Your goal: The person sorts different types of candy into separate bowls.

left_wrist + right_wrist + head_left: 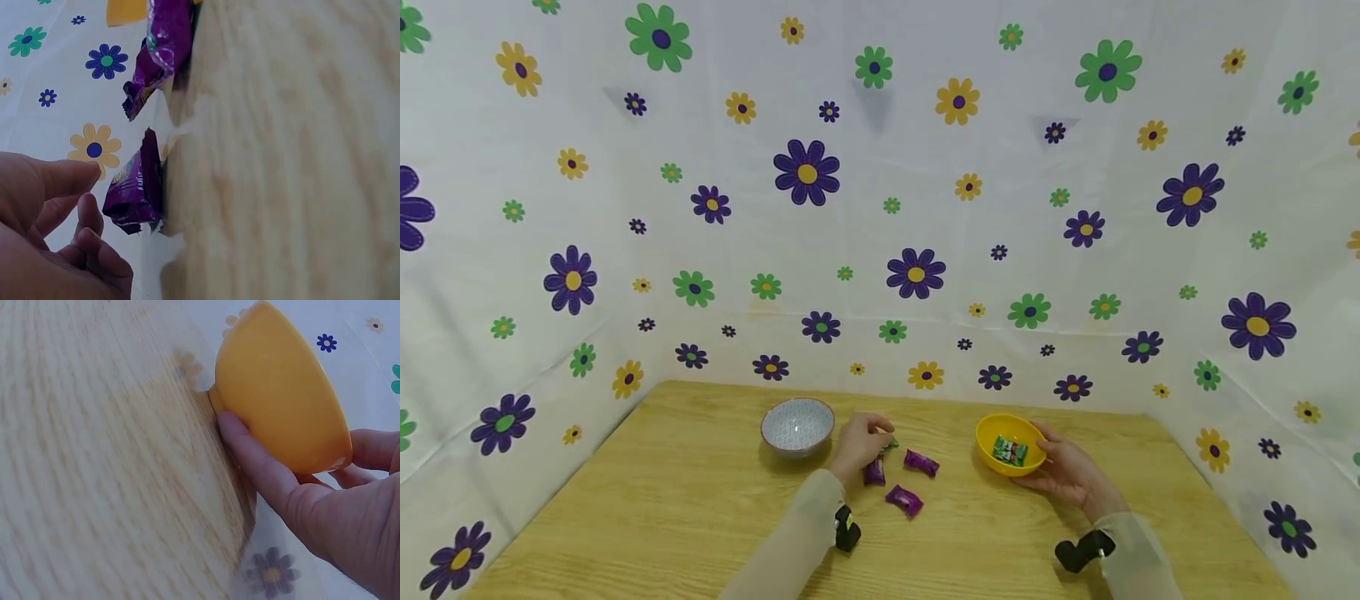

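My left hand (pixel 859 444), its fingers bent, has its fingertips right at a small green-wrapped candy (pixel 891 444); I cannot tell whether they pinch it. The left wrist view shows no wrapper between these fingers. Just below that hand lies a purple-wrapped candy (pixel 875 472), and two more, one purple candy (pixel 921 462) and another purple candy (pixel 905 500), lie to its right. My right hand (pixel 1070 475) holds a yellow bowl (pixel 281 394) by its right side, thumb low near the base, other fingers partly hidden behind it. Green-wrapped candy (pixel 1010 451) lies inside.
A grey-patterned bowl (pixel 797 427) with a dark rim stands left of my left hand. Both bowls are towards the back of the wooden table (pixel 685 500). A white cloth (pixel 865 233) printed with flowers hangs behind the table and along both sides.
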`<state>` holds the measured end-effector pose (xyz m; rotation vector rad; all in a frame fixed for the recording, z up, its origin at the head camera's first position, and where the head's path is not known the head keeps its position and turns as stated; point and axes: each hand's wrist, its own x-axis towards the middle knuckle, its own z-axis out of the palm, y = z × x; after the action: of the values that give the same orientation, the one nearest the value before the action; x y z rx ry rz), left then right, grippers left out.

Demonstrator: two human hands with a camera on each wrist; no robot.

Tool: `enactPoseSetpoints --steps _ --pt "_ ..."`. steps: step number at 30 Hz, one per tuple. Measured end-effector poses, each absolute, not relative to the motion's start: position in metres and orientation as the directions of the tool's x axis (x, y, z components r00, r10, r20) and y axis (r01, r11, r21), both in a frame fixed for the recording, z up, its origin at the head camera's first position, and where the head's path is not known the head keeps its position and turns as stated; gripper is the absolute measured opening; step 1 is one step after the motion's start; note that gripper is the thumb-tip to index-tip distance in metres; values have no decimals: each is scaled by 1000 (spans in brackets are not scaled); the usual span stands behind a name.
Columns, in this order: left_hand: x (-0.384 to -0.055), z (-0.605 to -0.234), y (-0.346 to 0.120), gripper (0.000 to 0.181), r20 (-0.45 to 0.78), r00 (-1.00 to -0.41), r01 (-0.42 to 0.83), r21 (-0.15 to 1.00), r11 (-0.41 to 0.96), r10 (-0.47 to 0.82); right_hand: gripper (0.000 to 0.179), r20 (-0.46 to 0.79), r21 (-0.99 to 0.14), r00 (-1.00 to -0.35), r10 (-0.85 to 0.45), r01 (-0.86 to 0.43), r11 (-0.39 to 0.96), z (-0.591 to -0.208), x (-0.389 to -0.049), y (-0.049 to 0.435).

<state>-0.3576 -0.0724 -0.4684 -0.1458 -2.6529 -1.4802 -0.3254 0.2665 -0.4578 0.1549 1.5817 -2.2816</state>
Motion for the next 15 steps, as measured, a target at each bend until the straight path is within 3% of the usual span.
enactPoseSetpoints --steps 8,15 --pt "-358 -466 -76 13 31 -999 17 813 582 -14 55 -294 -888 -927 -232 355 -293 -458 -324 266" --pt "-360 -468 -75 19 12 -999 -19 811 584 -50 55 -293 -887 -929 -224 352 -298 -457 -327 267"
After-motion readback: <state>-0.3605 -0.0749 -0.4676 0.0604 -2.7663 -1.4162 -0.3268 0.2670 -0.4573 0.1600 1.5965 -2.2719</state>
